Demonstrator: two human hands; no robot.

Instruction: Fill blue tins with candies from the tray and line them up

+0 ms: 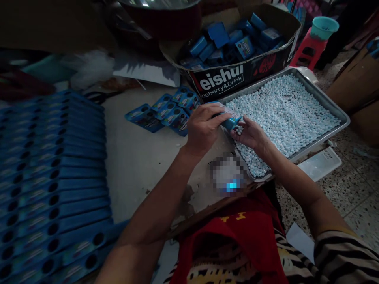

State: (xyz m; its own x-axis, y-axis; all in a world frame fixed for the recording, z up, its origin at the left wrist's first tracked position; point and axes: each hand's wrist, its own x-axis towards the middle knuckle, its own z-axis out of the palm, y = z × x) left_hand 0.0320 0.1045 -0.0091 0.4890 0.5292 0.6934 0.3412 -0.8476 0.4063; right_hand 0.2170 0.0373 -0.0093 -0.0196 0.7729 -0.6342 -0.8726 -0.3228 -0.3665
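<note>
My left hand (203, 124) is closed around a small blue box (232, 123), tipped with its end toward my right hand. Cupped fingers of my right hand (251, 135) hold a few small pale pellets (238, 129) right at the end of that box. Beneath and beside my right hand is a metal tray (345, 118) spread with a layer of pale blue and white pellets (284, 114). Left of my left hand, several flat blue printed packs (168, 110) lie on the table (133, 165).
Rows of blue boxes (59, 177) stand tightly packed at left. Behind the tray, a cardboard carton (251, 73) holds several blue boxes. A blurred item (227, 173) lies near the table's front edge. A teal bowl (325, 27) sits on a red stool (309, 49) at back right.
</note>
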